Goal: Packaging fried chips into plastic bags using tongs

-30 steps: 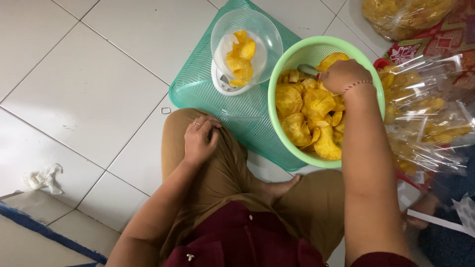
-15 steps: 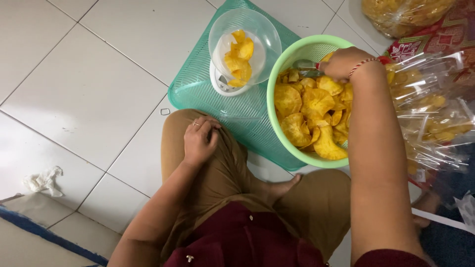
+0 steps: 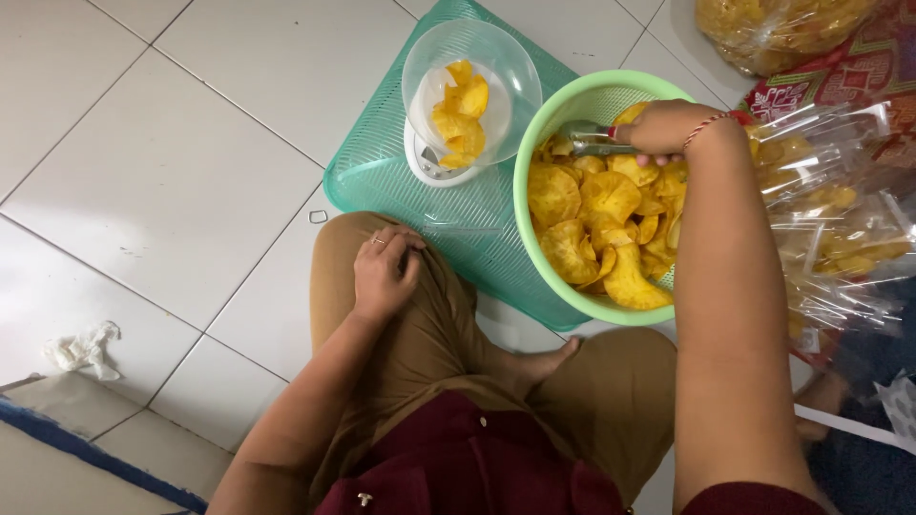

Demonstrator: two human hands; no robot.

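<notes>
While the right hand (image 3: 665, 129) is closed around a metal scoop (image 3: 592, 140) at the far rim of the green bowl (image 3: 563, 105), the left hand (image 3: 382, 270) rests loosely curled on the person's knee, holding nothing. The bowl is heaped with yellow chips (image 3: 601, 224) and sits partly on a teal tray (image 3: 382, 172), with its near side hanging past the tray's edge over the tiled floor (image 3: 162, 162). That overhang looks like the weak point: a hard dig with the scoop near the rim could tip or slide the bowl, since no hand steadies it.

Just beside the bowl on the tray stands a small scale with a clear bowl (image 3: 472, 67) on top, holding a few chips. It looks light and top-heavy, so a knock from the scoop or a careless drop could shift it or upset it. Chips are brittle, and a forceful push into the pile would likely break them. A full scoop carried across the gap between the two bowls could shed pieces onto the tray. To the right, clear bags of chips (image 3: 830, 210) crowd against the forearm and could be dragged or crushed by the elbow.
</notes>
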